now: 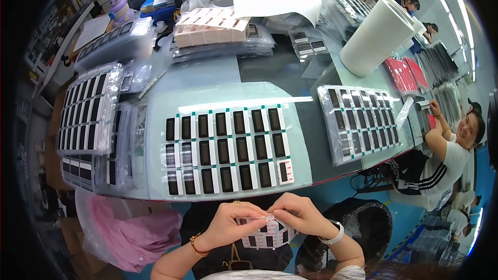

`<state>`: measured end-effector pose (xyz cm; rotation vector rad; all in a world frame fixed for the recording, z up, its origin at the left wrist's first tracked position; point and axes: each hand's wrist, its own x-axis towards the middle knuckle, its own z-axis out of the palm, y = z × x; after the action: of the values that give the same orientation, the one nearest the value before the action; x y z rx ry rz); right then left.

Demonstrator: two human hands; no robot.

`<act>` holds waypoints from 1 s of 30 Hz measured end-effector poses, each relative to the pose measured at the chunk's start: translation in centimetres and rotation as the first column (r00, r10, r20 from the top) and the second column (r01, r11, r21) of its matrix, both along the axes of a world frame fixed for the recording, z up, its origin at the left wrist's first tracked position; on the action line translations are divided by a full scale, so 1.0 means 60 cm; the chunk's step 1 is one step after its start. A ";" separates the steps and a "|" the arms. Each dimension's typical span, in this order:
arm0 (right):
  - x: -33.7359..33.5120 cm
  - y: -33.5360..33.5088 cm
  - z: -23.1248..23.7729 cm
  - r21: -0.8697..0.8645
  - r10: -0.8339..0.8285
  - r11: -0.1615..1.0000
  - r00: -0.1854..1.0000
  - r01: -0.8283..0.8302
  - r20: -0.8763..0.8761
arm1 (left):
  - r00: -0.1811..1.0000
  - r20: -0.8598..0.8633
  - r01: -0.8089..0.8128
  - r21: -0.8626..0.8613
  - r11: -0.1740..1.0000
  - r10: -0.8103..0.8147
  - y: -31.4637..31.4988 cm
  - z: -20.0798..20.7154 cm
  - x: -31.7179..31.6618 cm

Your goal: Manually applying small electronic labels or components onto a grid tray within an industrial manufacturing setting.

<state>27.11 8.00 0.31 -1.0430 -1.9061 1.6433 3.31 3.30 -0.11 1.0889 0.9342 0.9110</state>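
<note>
So you've got the label sheet [267, 240] right in front of your body, just off the near edge of the table, white with red marks and dark windows. Your left hand [234, 224] has it pinched, thumb lying across the front near the top edge. Your right hand [302, 215] is pinching that same upper edge, fingertips nearly meeting the left ones. The sheet looks bowed, and what shows of it runs longer side to side, though your fingers hide part, so don't quote me on that.

Here's the bit that matters imo: the tray of display panels [222, 151] lies straight ahead of your hands, past the table edge [155, 195], three rows of seven. Each panel's long axis points roughly away from you, tops leaning slightly left, so it's about crosswise to the sheet's visible length. The near right corner panel [285, 171] is the only one with a white, red-marked face, and it sits just beyond your right hand, so that's the nearer one. Your left is closer to the middle of the near row.

Farther off you've got another panel stack [358, 123] ahead and right, tilted a little, then a fat white roll [377, 37] standing behind it.
</note>
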 end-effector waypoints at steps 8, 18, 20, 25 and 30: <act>-0.024 -0.006 0.019 0.478 -0.075 0.875 0.997 0.070 -0.009 | 0.964 -0.235 -0.063 0.256 0.965 0.125 -0.014 -0.025 -0.004; -0.018 0.064 -0.015 0.364 -0.351 0.837 0.911 0.409 -0.217 | 0.833 -0.506 -0.072 0.302 0.951 0.224 -0.021 -0.030 -0.001; -0.024 0.087 -0.039 0.433 -0.352 0.811 0.919 0.395 -0.178 | 0.803 -0.533 -0.071 0.357 0.932 0.265 -0.016 -0.033 0.009; -0.034 0.100 -0.048 0.558 -0.326 0.769 0.942 0.311 -0.075 | 0.698 -0.629 0.009 0.487 0.873 0.344 0.003 -0.028 0.008; -0.038 0.102 -0.042 0.596 -0.319 0.752 0.946 0.283 -0.047 | 0.614 -0.648 0.159 0.661 0.734 0.451 0.013 -0.049 0.009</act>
<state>24.82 14.10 -2.20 -1.0506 -1.9625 0.7468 3.86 4.06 -3.05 2.1922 1.4986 0.9413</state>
